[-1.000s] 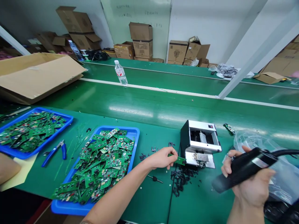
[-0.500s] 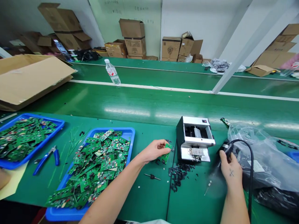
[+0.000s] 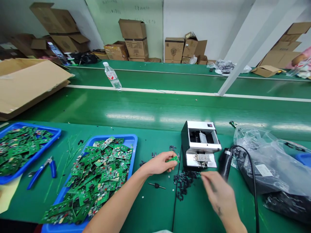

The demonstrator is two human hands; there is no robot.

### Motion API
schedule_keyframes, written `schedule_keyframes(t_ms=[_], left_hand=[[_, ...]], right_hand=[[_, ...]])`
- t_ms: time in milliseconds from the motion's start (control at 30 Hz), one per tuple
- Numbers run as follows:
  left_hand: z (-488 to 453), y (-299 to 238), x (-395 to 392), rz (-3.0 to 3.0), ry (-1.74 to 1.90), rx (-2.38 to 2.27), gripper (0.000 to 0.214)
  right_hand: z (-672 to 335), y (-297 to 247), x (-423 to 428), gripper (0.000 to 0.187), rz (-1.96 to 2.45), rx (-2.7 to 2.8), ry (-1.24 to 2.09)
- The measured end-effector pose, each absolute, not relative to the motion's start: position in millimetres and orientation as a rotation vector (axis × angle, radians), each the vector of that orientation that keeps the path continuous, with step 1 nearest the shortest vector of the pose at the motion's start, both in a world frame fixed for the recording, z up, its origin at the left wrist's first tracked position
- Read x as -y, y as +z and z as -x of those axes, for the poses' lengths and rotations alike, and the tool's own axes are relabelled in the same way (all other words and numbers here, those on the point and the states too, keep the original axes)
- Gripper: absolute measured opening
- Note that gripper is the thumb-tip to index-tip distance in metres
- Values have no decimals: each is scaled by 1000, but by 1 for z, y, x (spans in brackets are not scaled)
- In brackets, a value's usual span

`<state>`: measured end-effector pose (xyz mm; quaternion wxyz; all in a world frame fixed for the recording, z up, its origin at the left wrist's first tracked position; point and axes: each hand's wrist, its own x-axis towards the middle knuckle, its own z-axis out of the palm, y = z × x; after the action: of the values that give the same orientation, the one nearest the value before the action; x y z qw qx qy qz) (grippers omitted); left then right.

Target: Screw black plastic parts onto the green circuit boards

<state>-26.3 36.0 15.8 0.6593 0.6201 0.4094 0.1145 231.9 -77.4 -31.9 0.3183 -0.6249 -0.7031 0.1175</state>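
Note:
My left hand pinches a small green circuit board between thumb and fingers, just left of a white-and-black benchtop board-cutting machine. My right hand is open and empty, its fingertips reaching over a heap of black plastic scraps. A black corded handheld tool stands on the bench beside the machine, apart from my right hand. A blue tray heaped with green circuit boards lies to the left of my left forearm.
A second blue tray of boards and blue-handled pliers lie at the left. A plastic bag sits at the right, with the tool's cord running past it. A green conveyor belt lies behind the bench.
My right hand has let go of the black tool, which now stands by the machine, and has moved over the scraps. My left hand still holds the board, lower and nearer the machine.

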Motion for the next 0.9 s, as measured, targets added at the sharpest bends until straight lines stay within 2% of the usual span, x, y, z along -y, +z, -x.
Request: schedule_keyframes(t_ms=[67,133,233,367,633,900], left_hand=[[26,16,-35,-1431,235,-935,36],[26,15,-35,-1457,201,-926,39],[27,14,-34,-1507,152,-909,37],[29,9,-35,-1586,88,-842,35],[29,0,-33,-1800,147,-681,30],[23,-4,-27,-1851,83,-638,20]], right_hand=[[-216,-33,80,20,1471,2054,417],[-206,-32,77,25,1385,2177,468],[-202,-31,69,30,1353,2267,490],[-202,-35,61,25,1333,2298,545],[-194,-51,61,23,1363,2041,838],[-194,-49,61,30,1451,1698,1244]])
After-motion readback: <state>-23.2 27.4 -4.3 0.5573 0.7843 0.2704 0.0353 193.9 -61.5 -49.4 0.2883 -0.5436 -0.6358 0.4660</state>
